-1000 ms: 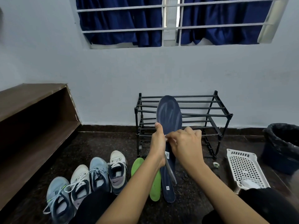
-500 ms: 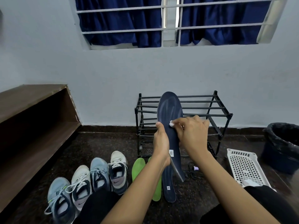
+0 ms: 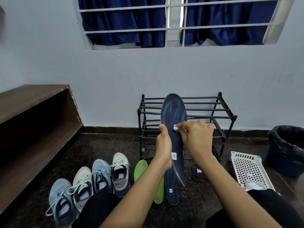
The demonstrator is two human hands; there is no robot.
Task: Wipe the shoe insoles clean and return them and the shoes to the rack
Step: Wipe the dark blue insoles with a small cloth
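Note:
My left hand (image 3: 163,146) grips a dark blue insole (image 3: 174,116) at its middle and holds it upright in front of the black shoe rack (image 3: 227,119). My right hand (image 3: 195,137) pinches a small white wipe (image 3: 175,128) against the insole's face. On the floor below lie a second dark blue insole (image 3: 171,193) and green insoles (image 3: 139,168). Several sneakers (image 3: 102,175), light blue and white, stand in a row at the lower left.
A long brown wooden shelf (image 3: 32,122) runs along the left wall. A white perforated basket (image 3: 250,170) sits on the floor at the right, with a dark bin (image 3: 289,145) lined with a black bag behind it. A small black cord and a purple bit (image 3: 199,171) lie by the rack.
The held insole has risen a little. My right hand with the wipe has moved up along its face, from near my left thumb to higher on the insole.

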